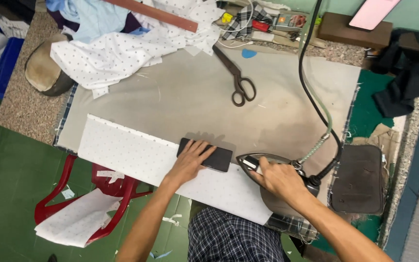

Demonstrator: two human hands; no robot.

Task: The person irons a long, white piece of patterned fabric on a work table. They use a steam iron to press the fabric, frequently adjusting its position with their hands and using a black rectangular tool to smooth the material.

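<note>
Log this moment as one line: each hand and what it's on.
left hand: flat on black block over dotted white strip | right hand: gripping iron handle | scissors: lying apart on grey pad

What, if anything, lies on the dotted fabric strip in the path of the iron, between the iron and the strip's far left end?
The black block lies on the dotted fabric strip, just left of the iron, pressed down by the left hand. The right hand grips the iron. Beyond the block, the strip looks bare.
</note>
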